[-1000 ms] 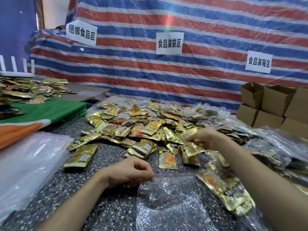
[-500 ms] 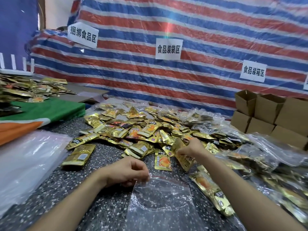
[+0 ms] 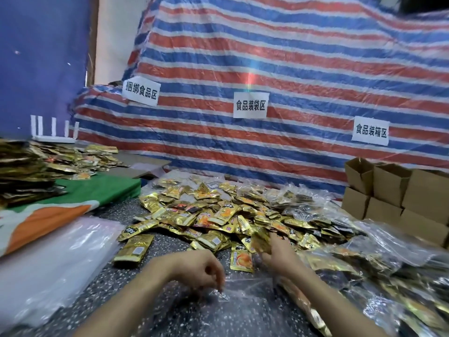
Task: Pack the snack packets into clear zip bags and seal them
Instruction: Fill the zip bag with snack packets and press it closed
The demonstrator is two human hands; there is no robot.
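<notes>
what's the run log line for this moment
left hand: pinches clear zip bag edge | right hand: grips gold snack packets | step: filling

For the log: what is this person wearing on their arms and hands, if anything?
Nothing visible. The left hand and right hand are ungloved; both forearms are bare down to the frame edge, no sleeve or cuff in view. No watch or bracelet at either wrist. The right hand is blurred, so a ring there cannot be ruled out.
</notes>
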